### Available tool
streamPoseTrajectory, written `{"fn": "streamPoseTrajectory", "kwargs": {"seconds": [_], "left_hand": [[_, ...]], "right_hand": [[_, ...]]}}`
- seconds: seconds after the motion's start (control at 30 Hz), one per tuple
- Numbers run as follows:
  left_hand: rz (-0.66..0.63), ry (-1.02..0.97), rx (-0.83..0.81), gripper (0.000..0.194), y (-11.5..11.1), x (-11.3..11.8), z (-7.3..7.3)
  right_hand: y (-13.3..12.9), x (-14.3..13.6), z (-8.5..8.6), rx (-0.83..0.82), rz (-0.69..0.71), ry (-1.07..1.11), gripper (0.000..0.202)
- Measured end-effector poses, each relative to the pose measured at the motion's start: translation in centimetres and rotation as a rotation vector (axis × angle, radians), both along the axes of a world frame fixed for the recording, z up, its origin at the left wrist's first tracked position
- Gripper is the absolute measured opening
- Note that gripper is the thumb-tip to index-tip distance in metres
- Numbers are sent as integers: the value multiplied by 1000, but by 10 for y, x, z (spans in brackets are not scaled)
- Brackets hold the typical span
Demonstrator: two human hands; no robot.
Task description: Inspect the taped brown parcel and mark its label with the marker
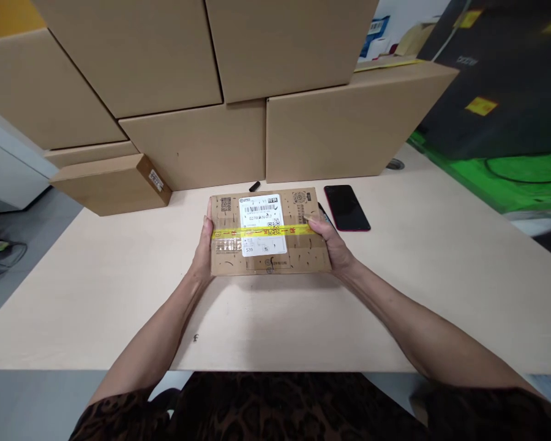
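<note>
Left grip [204,245], right grip [334,242], parcel [300,257] between

At the center of the frame, the left hand [204,245] and right hand [331,244] grip opposite ends of a taped parcel [298,260], which bears a white label [263,245] and a yellow tape strip [227,233] running across it. Just right of it, a dark phone [348,208] lies on the pale table [142,294]; a small black object [254,186] lies just above the parcel. Large cardboard boxes [321,135] fill the top, a flatter carton [105,185] sits at left, and bright green material [500,180] shows at right.
</note>
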State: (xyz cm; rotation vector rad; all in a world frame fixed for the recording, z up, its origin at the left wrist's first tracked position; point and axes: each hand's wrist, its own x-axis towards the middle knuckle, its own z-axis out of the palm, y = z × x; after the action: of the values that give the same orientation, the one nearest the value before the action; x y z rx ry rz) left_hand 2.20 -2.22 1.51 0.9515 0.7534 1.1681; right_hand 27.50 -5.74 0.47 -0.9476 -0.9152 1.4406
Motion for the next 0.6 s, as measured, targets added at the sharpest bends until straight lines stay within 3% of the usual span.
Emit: {"fn": "streamPoseTrajectory", "kwargs": {"seconds": [0.13, 0.33, 0.4, 0.47, 0.53, 0.6], "left_hand": [[-12, 33, -24, 115, -7, 1, -1], [106, 27, -77, 103, -4, 3, 6], [119, 23, -82, 104, 1, 0, 8], [123, 25, -97, 104, 7, -4, 9], [125, 36, -97, 104, 12, -8, 9], [115, 49, -85, 103, 14, -10, 9]], "right_hand": [[4, 1, 3, 13, -35, 29, 63], [16, 11, -8, 102, -103, -135, 54], [24, 29, -9, 165, -215, -350, 53], [32, 51, -7, 223, -373, -697, 49], [37, 70, -2, 181, -379, -1091, 41], [38, 81, 2, 122, -332, -1306, 32]]}}
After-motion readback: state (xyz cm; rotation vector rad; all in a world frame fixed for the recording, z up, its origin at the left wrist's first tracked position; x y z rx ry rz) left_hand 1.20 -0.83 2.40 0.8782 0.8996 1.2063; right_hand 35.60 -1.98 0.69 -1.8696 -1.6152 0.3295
